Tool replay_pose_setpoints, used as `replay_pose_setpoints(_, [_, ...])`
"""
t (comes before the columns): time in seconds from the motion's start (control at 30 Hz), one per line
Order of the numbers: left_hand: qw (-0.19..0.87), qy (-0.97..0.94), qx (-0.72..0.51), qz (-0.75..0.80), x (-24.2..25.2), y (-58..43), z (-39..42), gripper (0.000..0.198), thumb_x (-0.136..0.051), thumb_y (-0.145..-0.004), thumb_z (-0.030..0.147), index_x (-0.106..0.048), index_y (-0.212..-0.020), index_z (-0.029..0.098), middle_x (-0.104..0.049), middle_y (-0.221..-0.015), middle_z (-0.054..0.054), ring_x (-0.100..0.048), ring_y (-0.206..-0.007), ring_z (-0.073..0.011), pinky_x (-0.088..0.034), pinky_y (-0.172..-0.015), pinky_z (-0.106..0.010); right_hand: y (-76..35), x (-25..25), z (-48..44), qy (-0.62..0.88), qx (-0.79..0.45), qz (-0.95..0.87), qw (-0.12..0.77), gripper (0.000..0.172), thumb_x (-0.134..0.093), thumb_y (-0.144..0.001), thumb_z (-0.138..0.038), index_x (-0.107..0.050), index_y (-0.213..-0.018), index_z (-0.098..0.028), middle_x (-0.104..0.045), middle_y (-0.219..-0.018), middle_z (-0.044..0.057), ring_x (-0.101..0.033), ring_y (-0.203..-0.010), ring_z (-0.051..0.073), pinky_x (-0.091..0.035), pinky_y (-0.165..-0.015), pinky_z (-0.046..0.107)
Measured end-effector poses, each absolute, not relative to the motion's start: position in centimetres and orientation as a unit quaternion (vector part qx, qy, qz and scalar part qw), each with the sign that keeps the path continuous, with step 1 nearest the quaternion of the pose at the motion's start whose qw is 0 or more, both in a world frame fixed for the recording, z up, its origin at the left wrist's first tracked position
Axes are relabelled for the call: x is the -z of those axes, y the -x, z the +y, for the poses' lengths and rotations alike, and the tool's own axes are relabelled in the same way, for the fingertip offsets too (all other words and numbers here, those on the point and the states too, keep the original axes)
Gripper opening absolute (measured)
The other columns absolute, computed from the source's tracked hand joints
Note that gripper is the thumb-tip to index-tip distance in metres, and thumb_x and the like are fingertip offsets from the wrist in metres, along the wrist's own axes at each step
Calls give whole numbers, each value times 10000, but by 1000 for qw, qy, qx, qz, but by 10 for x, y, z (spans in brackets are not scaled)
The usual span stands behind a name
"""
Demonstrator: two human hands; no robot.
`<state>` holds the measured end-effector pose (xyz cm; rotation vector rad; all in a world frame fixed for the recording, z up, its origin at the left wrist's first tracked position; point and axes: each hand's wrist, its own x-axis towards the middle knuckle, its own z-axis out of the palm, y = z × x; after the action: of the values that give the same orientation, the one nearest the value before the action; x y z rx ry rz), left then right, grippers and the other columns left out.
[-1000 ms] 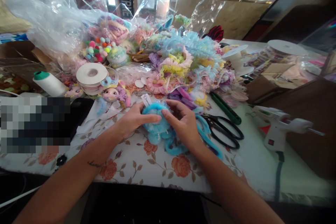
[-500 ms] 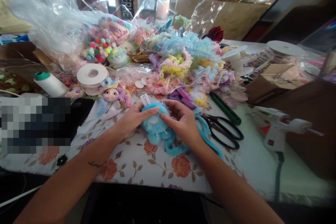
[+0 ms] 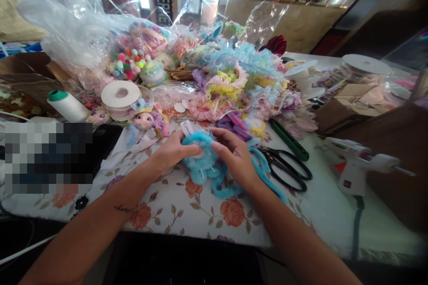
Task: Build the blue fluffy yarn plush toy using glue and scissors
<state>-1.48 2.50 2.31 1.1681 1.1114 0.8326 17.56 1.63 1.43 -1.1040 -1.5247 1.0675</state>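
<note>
A fluffy blue plush toy (image 3: 199, 160) with small white bead strands on its lower part is held just above the flowered cloth. My left hand (image 3: 175, 149) grips its left side, thumb pressed across the front. Around the right side curve the fingers of my right hand (image 3: 234, 151), with the thumb at the toy's upper edge. A white printed tag (image 3: 187, 128) sticks up at the top left. From beneath my right hand a blue fuzzy strip (image 3: 229, 191) loops over the cloth toward black-handled scissors (image 3: 290, 169). The toy's back is hidden.
Right of the scissors lie a green-handled cutter (image 3: 289, 139) and a white glue gun (image 3: 354, 160). Behind are a heap of pastel ruffles (image 3: 247, 62), a ribbon spool (image 3: 120, 95), a thread cone (image 3: 68, 106) and a doll head (image 3: 145, 119). A cardboard box (image 3: 351, 107) stands right.
My right thumb has lifted from the toy's front to its upper edge. My left thumb has slid slightly lower across the front. The whole view has shifted slightly.
</note>
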Motion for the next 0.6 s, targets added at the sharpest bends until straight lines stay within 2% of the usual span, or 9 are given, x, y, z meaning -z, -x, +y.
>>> replay_pose_setpoints(0.13, [656, -479, -351, 466, -25, 14, 22, 389, -764, -671, 254, -643, -1035, 187, -654, -815, -12, -635, -735, -191, -504, -609, -291, -174, -13, 17, 482, -421, -611, 466, 404, -760, -811, -485, -700, -1113, -223, -771, -1057, 72, -722, -971, 270, -594, -839, 413])
replay_pose_setpoints(0.27, [679, -444, -358, 462, -25, 14, 21, 317, -723, -709, 266, -645, -1009, 198, -614, -772, 2, -588, -661, -160, -478, -563, -280, -173, -13, 16, 487, -380, -647, 447, 525, -842, -746, -449, -682, -1188, -215, -749, -1160, 104, -707, -1040, 296, -583, -892, 445])
replay_pose_setpoints(0.4, [691, -446, -364, 438, -23, 15, 23, 394, -781, -679, 246, -643, -1043, 192, -659, -822, -15, -624, -691, -161, -495, -594, -269, -175, -14, 17, 477, -390, -646, 451, 575, -884, -702, -446, -683, -1194, -228, -747, -1185, 98, -706, -1061, 307, -589, -886, 442])
replay_pose_setpoints(0.47, [697, -453, -362, 423, -23, 15, 24, 489, -830, -654, 241, -643, -1103, 192, -685, -865, -26, -650, -731, -171, -513, -635, -275, -177, -15, 18, 475, -392, -638, 462, 514, -861, -730, -463, -698, -1161, -234, -758, -1159, 78, -711, -1047, 296, -588, -887, 429])
replay_pose_setpoints(0.6, [696, -463, -365, 410, -22, 14, 24, 586, -873, -645, 275, -651, -1181, 194, -699, -899, -37, -672, -797, -196, -537, -699, -302, -177, -13, 21, 480, -372, -626, 488, 320, -682, -893, -503, -740, -1055, -233, -782, -1070, 47, -719, -1000, 266, -581, -877, 398])
